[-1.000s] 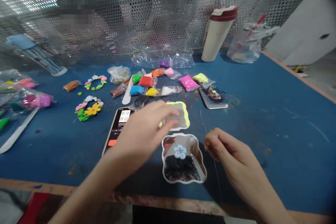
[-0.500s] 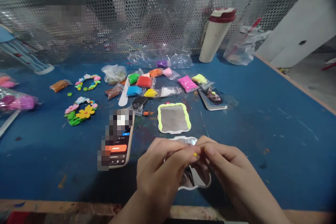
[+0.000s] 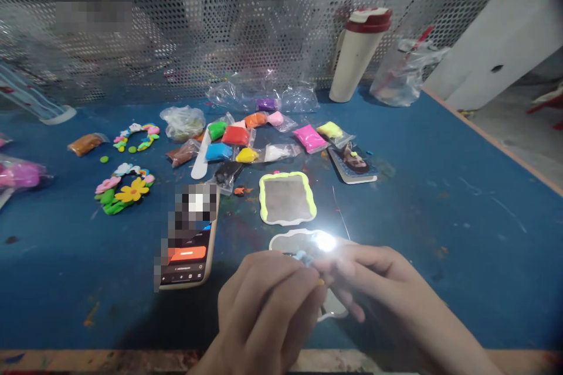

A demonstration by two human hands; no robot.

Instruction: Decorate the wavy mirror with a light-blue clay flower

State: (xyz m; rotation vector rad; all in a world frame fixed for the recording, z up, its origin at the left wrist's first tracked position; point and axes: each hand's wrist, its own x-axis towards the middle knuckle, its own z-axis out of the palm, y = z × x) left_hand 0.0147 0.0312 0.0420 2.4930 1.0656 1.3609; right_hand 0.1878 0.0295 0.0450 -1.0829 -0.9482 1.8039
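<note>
Both my hands meet above a white-edged wavy mirror near the table's front. My left hand is closed, its fingertips pinching a small yellow piece of clay. A light-blue bit of clay shows just above those fingertips. My right hand has its thumb and forefinger pressed together at the same clay, its lower fingers loosely extended over the mirror. How the clay is shaped is mostly hidden by the fingers. Just beyond lies a second mirror, rimmed with yellow-green clay.
Left of my hands lies a phone. Several bagged clays, including a red pack, lie behind, with a white stick. Two clay-decorated rings, one with a yellow flower, are at left. A tumbler stands at the back.
My hands have lowered slightly and my left hand has turned, so the light-blue bit now shows. My right hand's lower fingers have come into sight. The view has shifted a little to the right.
</note>
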